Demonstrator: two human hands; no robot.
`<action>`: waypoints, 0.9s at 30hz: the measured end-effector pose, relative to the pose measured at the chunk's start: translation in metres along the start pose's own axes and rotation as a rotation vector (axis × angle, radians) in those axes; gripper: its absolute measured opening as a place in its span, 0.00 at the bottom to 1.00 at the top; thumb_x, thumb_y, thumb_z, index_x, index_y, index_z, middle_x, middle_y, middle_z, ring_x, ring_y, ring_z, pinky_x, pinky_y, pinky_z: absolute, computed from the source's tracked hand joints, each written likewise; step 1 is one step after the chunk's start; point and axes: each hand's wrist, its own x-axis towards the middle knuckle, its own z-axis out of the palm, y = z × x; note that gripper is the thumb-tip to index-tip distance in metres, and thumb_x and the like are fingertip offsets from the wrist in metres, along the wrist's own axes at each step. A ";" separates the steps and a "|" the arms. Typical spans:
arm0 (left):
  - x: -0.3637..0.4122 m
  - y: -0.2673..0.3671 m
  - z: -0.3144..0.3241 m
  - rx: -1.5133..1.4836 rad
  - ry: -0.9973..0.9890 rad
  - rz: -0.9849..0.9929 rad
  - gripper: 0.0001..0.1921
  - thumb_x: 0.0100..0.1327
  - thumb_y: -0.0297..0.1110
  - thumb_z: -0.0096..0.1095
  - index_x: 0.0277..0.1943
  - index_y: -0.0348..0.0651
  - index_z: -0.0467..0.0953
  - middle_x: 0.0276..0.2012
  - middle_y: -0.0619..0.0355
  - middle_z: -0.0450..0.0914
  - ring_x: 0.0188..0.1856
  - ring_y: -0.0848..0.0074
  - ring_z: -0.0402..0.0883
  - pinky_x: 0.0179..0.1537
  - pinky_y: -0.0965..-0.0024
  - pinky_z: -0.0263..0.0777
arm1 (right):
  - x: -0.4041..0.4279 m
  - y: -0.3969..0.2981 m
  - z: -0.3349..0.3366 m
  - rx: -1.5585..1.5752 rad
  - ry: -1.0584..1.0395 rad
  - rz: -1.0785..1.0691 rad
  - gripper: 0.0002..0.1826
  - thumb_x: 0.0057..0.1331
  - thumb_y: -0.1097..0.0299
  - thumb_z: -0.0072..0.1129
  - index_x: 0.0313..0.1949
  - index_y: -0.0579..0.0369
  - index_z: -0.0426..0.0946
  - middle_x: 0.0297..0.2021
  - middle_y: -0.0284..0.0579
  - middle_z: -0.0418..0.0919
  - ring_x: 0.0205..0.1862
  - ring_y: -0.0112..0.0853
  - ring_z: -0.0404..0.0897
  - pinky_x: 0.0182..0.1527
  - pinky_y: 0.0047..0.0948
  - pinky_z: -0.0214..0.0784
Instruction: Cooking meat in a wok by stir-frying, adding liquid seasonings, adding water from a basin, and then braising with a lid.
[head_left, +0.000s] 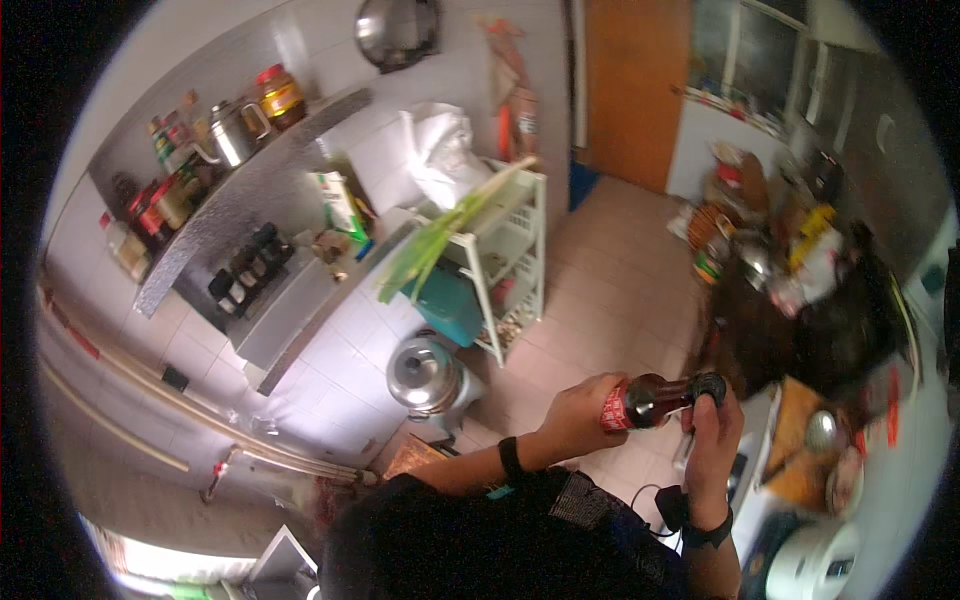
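Observation:
A dark glass bottle (651, 402) with a red label and a black cap (708, 385) lies nearly level in front of me, its neck pointing right. My left hand (589, 416) is wrapped around the labelled body. At the other end, my right hand (712, 435) has its thumb and fingers on the cap, which sits at the neck; whether it is loose cannot be told. Both wrists wear black bands.
At the right, a wooden board (801, 450) bears a metal ladle (821, 430), near a white appliance (810, 562). A white shelf rack (480, 289) with long green leaves (442, 240) and a round metal pot (424, 373) stand left of my hands. Jars line a wall shelf (247, 176).

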 end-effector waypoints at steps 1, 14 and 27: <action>0.012 -0.015 -0.014 0.019 0.033 -0.013 0.33 0.41 0.36 0.71 0.53 0.43 0.67 0.44 0.51 0.77 0.46 0.57 0.77 0.46 0.61 0.73 | 0.027 0.006 0.016 0.091 -0.062 0.052 0.15 0.66 0.58 0.54 0.40 0.60 0.72 0.28 0.32 0.69 0.29 0.20 0.65 0.32 0.19 0.57; 0.098 -0.125 -0.188 0.647 0.632 -0.120 0.34 0.37 0.39 0.76 0.49 0.37 0.69 0.42 0.48 0.77 0.42 0.55 0.78 0.43 0.60 0.73 | 0.266 0.037 0.222 0.670 -1.039 0.292 0.22 0.62 0.54 0.48 0.44 0.62 0.69 0.41 0.43 0.72 0.47 0.30 0.71 0.54 0.28 0.58; 0.324 -0.145 -0.448 0.305 1.219 0.151 0.31 0.45 0.29 0.74 0.52 0.36 0.65 0.39 0.56 0.78 0.37 0.77 0.78 0.40 0.71 0.75 | 0.519 0.099 0.332 0.362 -1.237 -0.074 0.55 0.51 0.20 0.42 0.61 0.59 0.57 0.31 0.36 0.67 0.32 0.24 0.64 0.37 0.25 0.55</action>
